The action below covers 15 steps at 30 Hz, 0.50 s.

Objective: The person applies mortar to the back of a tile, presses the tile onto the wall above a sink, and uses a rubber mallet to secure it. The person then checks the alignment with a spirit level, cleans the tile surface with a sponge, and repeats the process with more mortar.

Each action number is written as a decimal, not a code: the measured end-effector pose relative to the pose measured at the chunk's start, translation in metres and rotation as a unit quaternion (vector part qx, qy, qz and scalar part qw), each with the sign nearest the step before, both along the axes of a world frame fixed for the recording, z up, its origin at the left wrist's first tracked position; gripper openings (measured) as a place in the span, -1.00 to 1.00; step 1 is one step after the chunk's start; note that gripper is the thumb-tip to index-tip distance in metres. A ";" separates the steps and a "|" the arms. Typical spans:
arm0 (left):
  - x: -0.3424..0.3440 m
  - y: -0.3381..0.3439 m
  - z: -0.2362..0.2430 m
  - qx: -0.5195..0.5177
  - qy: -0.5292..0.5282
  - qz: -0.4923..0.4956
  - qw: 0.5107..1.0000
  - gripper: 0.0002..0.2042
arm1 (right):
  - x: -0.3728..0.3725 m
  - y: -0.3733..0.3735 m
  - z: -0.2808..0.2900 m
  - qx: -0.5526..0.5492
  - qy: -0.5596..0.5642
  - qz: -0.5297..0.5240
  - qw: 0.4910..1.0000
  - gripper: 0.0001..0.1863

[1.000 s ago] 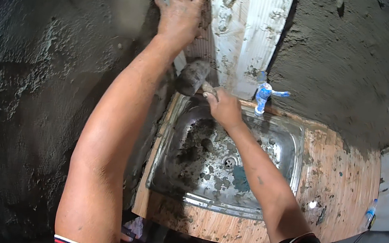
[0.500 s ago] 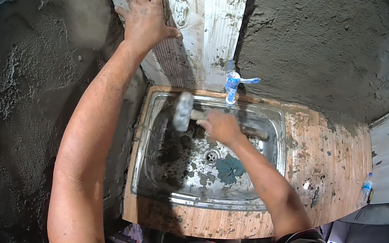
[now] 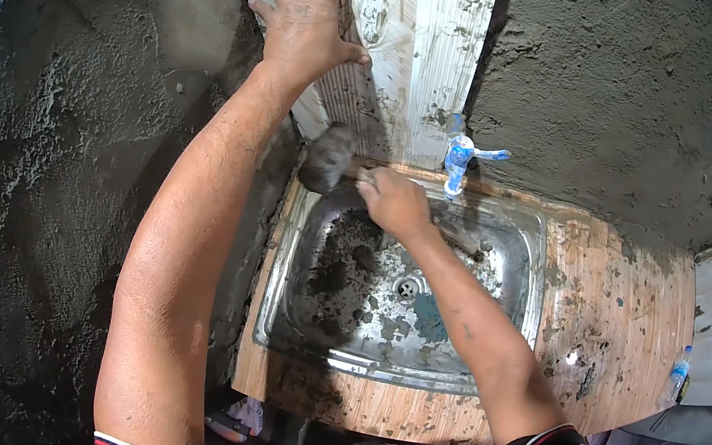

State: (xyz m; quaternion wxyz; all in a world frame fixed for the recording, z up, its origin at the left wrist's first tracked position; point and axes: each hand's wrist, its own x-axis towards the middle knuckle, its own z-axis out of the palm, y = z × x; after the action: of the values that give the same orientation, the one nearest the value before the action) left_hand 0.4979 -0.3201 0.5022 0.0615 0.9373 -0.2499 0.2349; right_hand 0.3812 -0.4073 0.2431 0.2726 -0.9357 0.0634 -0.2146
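Up against the back wall, a pale ribbed panel stands spattered with grey splotches, and the left hand is pressed to it, fingers fanned out wide, thumb poking off to the right, holding nothing. Lower down, the right hand is wrapped around the handle of a mallet. Its dark head is kinda blurry and sits over the sink's far left corner, right near the panel's bottom end; can't tell if they're actually touching. The handle runs on past the fist, out over the basin.

The steel sink is pretty filthy btw, muck all over the bottom around the drain. Behind it there's a blue and white faucet with its lever pointing right. The wood-look counter has crud on it too, plus a clear bottle by its right edge. Rough grey plaster covers the wall right of the panel.
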 end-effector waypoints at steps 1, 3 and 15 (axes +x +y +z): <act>0.001 -0.001 -0.002 0.003 -0.018 -0.009 1.000 0.50 | 0.007 0.008 0.006 0.010 -0.029 0.021 0.999 -0.75; 0.007 0.003 -0.008 0.008 -0.037 -0.016 0.999 0.44 | 0.021 0.019 0.018 -0.002 -0.041 0.033 0.999 -0.78; 0.055 0.033 -0.026 -0.032 -0.120 -0.159 0.979 0.00 | 0.037 0.027 0.037 0.073 -0.144 -0.026 0.987 -0.74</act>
State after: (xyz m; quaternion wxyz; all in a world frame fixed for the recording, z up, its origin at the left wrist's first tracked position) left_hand 0.5528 -0.2868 0.4765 0.0980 0.8481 -0.3940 0.3404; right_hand 0.4187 -0.3807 0.2803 0.3407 -0.8707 0.0636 -0.3488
